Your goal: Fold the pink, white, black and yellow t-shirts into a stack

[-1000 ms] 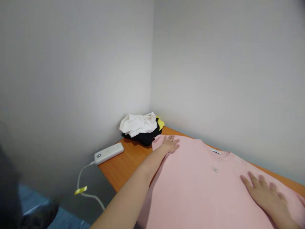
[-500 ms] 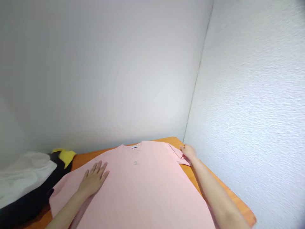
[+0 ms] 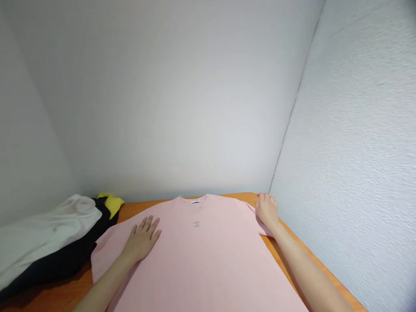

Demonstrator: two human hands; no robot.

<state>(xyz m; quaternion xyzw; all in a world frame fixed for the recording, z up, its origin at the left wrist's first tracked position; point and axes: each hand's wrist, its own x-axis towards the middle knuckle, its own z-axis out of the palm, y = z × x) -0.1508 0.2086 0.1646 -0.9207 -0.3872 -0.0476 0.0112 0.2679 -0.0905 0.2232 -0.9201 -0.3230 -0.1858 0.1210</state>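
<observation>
Shirt (image 3: 208, 264): pink and short-sleeved, spread flat on the counter (image 3: 135, 209), its neck toward the back wall (image 3: 182, 95). The lower part runs out of view at the bottom.
Collar (image 3: 199, 207): round, at the far edge of the shirt, with a small pale tag (image 3: 195, 201) inside.
Emblem (image 3: 196, 224): small and silvery, centred on the chest just below the collar.
Left hand (image 3: 142, 242): palm down on the shirt, fingers spread wide, between the emblem and the left sleeve (image 3: 104, 248).
Right hand (image 3: 267, 209): over the right sleeve (image 3: 264, 231), near the far right corner of the counter. Its fingers point away and bend downward; whether they pinch the fabric, I cannot tell.
Pile: at the left, a crumpled white cloth (image 3: 55, 229) lies on a black cloth (image 3: 65, 265), with a yellow cloth (image 3: 112, 205) showing at the far end. The black cloth lies right beside the left sleeve.
Right wall (image 3: 354, 151): pale and rough-textured, meeting the back wall along a thin dark line (image 3: 290, 118).
</observation>
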